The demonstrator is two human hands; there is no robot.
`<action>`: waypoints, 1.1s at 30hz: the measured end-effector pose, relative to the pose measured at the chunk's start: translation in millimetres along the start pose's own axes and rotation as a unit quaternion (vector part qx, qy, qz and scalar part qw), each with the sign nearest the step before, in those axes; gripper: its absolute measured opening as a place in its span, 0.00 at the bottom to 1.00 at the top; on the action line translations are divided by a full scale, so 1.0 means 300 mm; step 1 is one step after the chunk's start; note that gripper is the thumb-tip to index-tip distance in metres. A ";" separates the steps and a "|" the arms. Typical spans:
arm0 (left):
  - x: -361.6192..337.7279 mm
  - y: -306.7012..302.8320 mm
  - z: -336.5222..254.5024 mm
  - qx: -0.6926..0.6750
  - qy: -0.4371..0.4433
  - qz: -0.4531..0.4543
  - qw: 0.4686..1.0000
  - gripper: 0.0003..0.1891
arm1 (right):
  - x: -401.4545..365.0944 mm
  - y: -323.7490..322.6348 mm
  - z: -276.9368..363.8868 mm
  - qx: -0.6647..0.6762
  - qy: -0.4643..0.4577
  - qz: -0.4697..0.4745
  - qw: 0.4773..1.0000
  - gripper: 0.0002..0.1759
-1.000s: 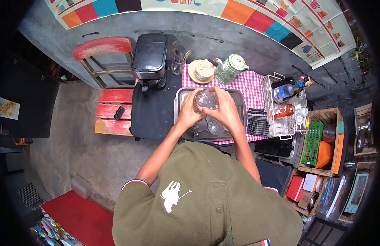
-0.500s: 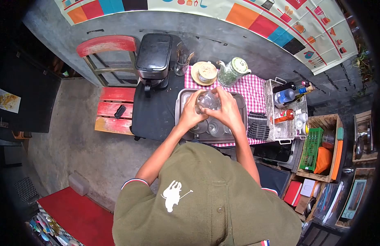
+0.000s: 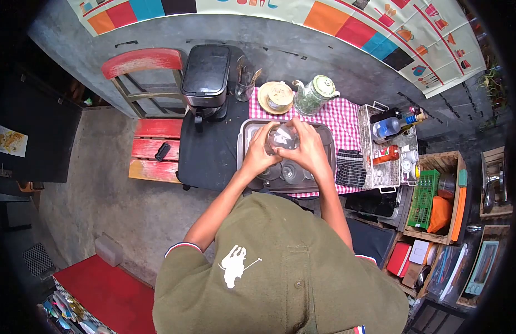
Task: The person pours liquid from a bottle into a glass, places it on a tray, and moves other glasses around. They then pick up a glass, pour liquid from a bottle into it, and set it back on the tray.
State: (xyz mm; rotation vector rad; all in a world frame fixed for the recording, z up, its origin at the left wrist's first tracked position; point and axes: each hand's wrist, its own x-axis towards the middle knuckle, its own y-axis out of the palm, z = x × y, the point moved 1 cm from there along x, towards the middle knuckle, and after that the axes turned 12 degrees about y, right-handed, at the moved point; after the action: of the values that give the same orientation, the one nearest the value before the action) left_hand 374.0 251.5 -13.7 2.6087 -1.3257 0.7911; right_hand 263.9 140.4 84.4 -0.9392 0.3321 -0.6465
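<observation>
Between my two hands is a clear drinking glass (image 3: 283, 137), held above the tray. My left hand (image 3: 260, 150) curls round its left side, and my right hand (image 3: 309, 146) wraps its right side, with the thumbs near each other at the front. Below lies a grey-brown tray (image 3: 242, 139) with several more clear glasses (image 3: 291, 172) on it, partly hidden by my hands and wrists. Past the tray stand a patterned teapot (image 3: 315, 97) and a cup on a saucer (image 3: 279, 97).
A black bin-like appliance (image 3: 207, 75) and a glass of utensils (image 3: 245, 86) stand at the back left. On the right, a wire basket (image 3: 375, 161) holds bottles beside a folded dark cloth (image 3: 350, 168). A checked cloth (image 3: 347, 119) lies under the tray.
Both hands stay almost in the same place round the glass. The whole view has shifted very slightly.
</observation>
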 end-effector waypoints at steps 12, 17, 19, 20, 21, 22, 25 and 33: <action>-0.003 -0.002 0.002 -0.004 0.004 -0.006 1.000 0.43 | -0.003 0.008 0.004 0.016 0.010 0.002 1.000 0.36; 0.001 -0.005 -0.002 -0.006 -0.006 0.007 1.000 0.43 | -0.003 0.011 -0.003 0.021 0.015 0.003 1.000 0.36; 0.001 -0.005 0.002 -0.002 -0.005 0.007 1.000 0.44 | -0.001 0.013 -0.003 0.022 0.014 0.003 1.000 0.36; 0.000 -0.005 0.004 0.000 -0.004 0.008 1.000 0.44 | 0.000 0.013 -0.002 0.025 0.013 0.004 1.000 0.36; -0.001 -0.006 0.003 -0.001 -0.004 0.008 1.000 0.44 | -0.002 0.015 -0.002 0.027 0.012 0.005 1.000 0.36; -0.002 -0.007 0.002 -0.002 -0.004 0.007 1.000 0.44 | -0.006 0.016 -0.003 0.032 0.013 0.007 0.999 0.36; 0.000 -0.007 0.006 -0.004 -0.004 0.003 1.000 0.45 | -0.002 0.012 0.002 0.039 0.014 0.017 0.999 0.36; 0.004 -0.009 0.010 -0.012 -0.014 0.000 1.000 0.46 | 0.014 0.011 0.007 0.052 0.020 0.009 0.998 0.34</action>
State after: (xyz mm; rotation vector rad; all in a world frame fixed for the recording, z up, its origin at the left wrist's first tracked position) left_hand 377.8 251.2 -15.4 2.6124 -1.3328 0.7366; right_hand 269.4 140.5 83.0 -0.8235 0.3397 -0.6600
